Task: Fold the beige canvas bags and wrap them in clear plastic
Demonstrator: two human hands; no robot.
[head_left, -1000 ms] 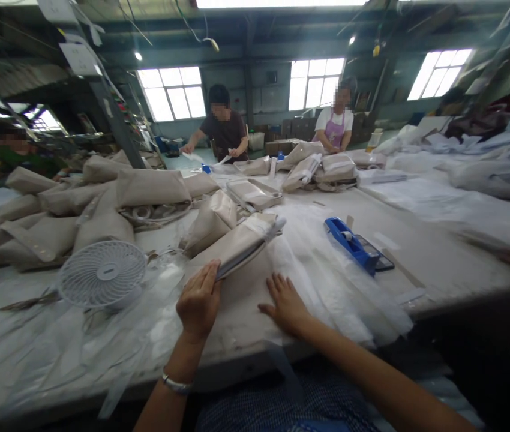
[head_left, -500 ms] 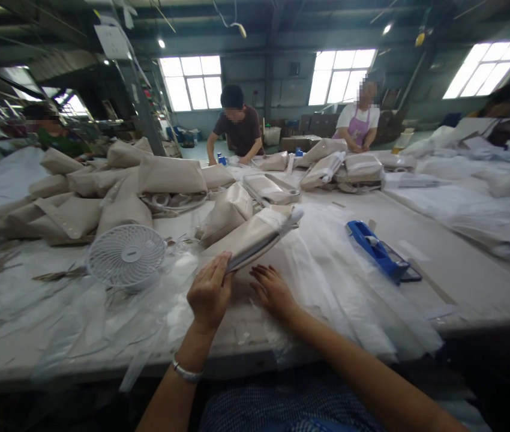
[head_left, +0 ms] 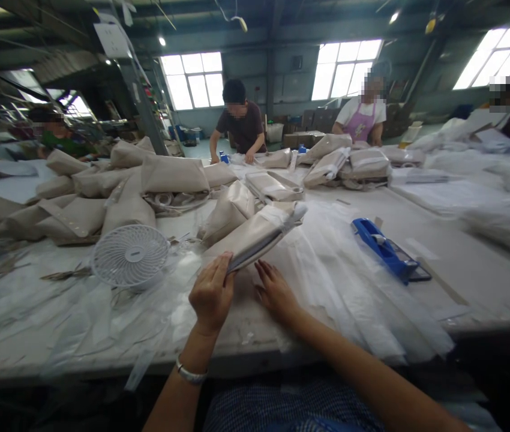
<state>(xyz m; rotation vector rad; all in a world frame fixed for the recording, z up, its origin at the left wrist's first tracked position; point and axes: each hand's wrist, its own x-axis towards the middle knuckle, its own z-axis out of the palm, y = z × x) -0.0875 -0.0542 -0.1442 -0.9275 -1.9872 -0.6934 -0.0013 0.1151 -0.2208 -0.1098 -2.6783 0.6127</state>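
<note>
A beige bag (head_left: pixel 255 234) with a clear plastic wrap on its far end lies tilted across the middle of the table. My left hand (head_left: pixel 212 293) is closed on its near corner. Just right of that corner, my right hand (head_left: pixel 277 294) rests low over the table with its fingers extended, holding nothing. Beneath and beside it are flat clear plastic sleeves (head_left: pixel 340 282). Behind the held bag sits another beige bag (head_left: pixel 230 210), and a wrapped one (head_left: pixel 275 186) lies farther back.
A white fan (head_left: pixel 131 255) stands left, with scissors (head_left: pixel 66 274) beside it. A blue tape dispenser (head_left: pixel 383 249) lies right. Beige bags (head_left: pixel 174 174) are heaped at the back left, white sheets (head_left: pixel 457 192) at the right. Co-workers (head_left: pixel 241 123) stand across the table.
The view has shifted slightly, so most things sit a little farther right. My left hand keeps its grip on the bag; my right hand stays beside it with fingers extended.
</note>
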